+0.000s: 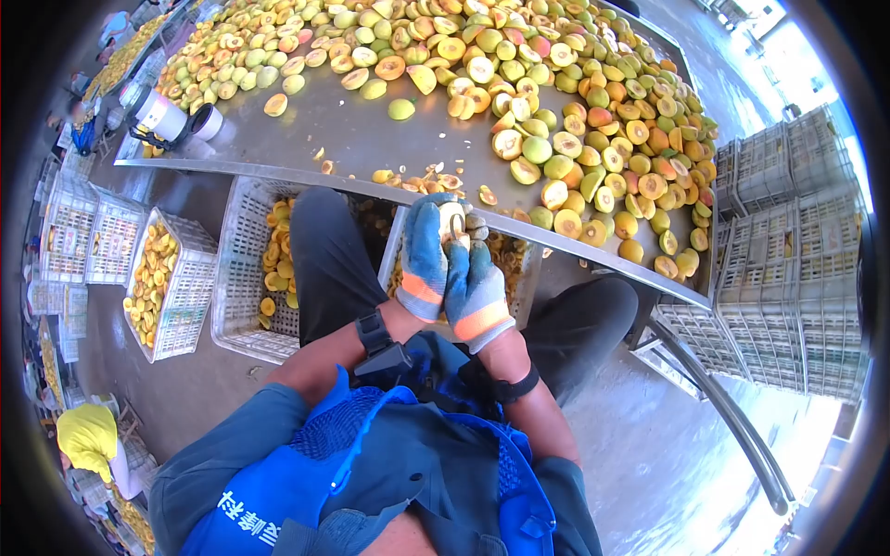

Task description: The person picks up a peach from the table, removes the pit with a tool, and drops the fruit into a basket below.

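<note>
A pale yellow cut piece of fruit is held just above the near rim of the grey metal table, in front of the wearer and over the white plastic crate between the knees. The piece is gripped by the left hand, in a blue knitted glove with an orange band, its fingers closed around the outer side. The right hand, in a blue and grey glove with an orange band, is brought up against it with the fingers curled; whether anything is gripped by them cannot be told. A dark curved edge is seen at the piece, but whether it is a tool or a hollow is unclear.

For good handling, the piece is best cradled firmly without squeezing, since soft flesh could be bruised or could slip on wet gloves. Fine work is best done by the right fingers in short, controlled movements, with the left fingertips kept out of their path.

The pale face appears to be turned upward, towards the wearer. The long axis seems to run away from the body towards the table, though both ends are partly covered by the gloves.
</note>
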Motion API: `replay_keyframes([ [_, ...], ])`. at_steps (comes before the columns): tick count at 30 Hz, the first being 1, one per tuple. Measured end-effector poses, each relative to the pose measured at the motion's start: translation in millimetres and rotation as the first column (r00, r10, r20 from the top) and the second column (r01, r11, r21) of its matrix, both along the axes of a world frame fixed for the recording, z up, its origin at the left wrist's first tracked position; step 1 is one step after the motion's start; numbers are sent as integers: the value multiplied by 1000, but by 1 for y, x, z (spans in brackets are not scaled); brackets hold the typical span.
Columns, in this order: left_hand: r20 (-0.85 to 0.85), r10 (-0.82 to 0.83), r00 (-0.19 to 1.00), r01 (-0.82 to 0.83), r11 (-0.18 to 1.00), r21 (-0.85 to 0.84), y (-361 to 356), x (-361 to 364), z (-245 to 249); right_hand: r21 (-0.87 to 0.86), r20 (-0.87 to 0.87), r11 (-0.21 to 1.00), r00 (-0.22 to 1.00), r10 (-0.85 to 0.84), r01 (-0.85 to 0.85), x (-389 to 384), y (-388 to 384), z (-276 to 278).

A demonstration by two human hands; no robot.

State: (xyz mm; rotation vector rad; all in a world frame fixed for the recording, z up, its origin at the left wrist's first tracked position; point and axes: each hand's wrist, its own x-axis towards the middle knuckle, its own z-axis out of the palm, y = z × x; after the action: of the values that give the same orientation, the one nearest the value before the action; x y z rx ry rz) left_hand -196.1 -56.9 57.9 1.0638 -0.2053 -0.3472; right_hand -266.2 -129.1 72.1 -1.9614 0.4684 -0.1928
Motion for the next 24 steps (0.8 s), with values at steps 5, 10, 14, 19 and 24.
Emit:
replay_keyframes([
  [5, -93, -10, 996, 1, 996, -89, 1, -3, 3, 62, -5, 997, 999, 39, -38, 0, -2, 2],
  [10, -142, -6, 990, -9, 994, -108, 1, -4, -3, 53, -37, 997, 998, 58, -56, -1, -6, 5],
  [14, -71, 7, 997, -13, 996, -86, 2, -3, -9, 81, -112, 994, 991, 77, -68, 1, -6, 1],
  [19, -53, 42, 998, -46, 996, -73, 4, -6, -10, 269, 0, 959, 996, 91, -87, -1, -3, -7],
  [24, -19, 38, 999, -39, 998, -48, 6, -6, -11, 379, 44, 921, 996, 83, -93, -2, -2, -9],
])
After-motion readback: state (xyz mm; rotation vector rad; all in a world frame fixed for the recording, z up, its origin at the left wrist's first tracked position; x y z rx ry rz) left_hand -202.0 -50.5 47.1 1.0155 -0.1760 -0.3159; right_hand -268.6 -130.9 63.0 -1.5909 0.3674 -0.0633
